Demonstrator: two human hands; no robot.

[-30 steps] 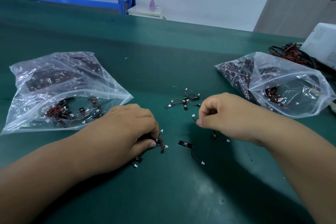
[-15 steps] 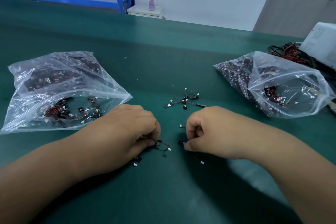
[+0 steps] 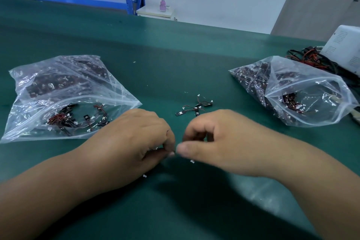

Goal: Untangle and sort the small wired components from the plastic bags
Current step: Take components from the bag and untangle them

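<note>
While both hands meet low on the green surface (image 3: 175,48), they sit knuckles up and almost touch. The left hand (image 3: 132,142) has its fingers curled, and its thumb and forefinger pinch a small wired component (image 3: 156,148), of which only a sliver shows. The right hand (image 3: 220,142) is also curled, with its thumb tip just beside the left fingertips. Blur and the fingers hide the contact, so I cannot tell whether it grips anything.

One white connector (image 3: 192,161) lies just under the right thumb at 5 o'clock from the meeting point. Another connector (image 3: 144,176) lies at 7 o'clock, by the heel of the left hand. A loose cluster (image 3: 195,107) of black tabs and thin wires rests at 1 o'clock, near the right knuckles but apart from them.

At 10 o'clock lies the left bag (image 3: 58,84), a clear one holding more components, with its near corner just beside the left knuckles. At 2 o'clock the right bag (image 3: 315,91) lies with its mouth gaping towards the viewer, apart from the right hand. Beyond it, dark cables (image 3: 307,56) and a white box (image 3: 344,48) crowd the right edge.

Bare green runs between the bags to the far edge at 12 o'clock, and also between the forearms at 6 o'clock.
</note>
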